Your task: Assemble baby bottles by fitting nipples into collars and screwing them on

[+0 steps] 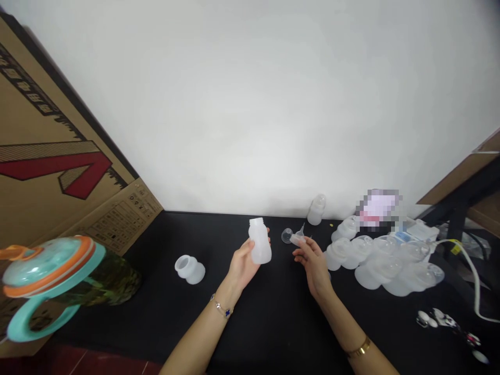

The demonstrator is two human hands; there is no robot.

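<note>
My left hand (242, 265) is wrapped round a white translucent baby bottle (261, 246), which it holds upright above the table with its neck uncapped. My right hand (313, 260) pinches a small translucent bottle top (297, 238) between thumb and fingers. A narrow pointed tip shows just above those fingers; whether it belongs to that piece I cannot tell. Beside it on the table is a clear dome cap (287, 235). Another open bottle (190, 269) lies tilted to the left of my left hand.
Several capped bottles (378, 268) lie grouped at the right, and one bottle (316, 210) stands by the wall. A teal-lidded jug (54, 265) and a cardboard box (58, 140) are at the left. A white cable (474, 276) and a beaded trinket (445, 319) lie at the right.
</note>
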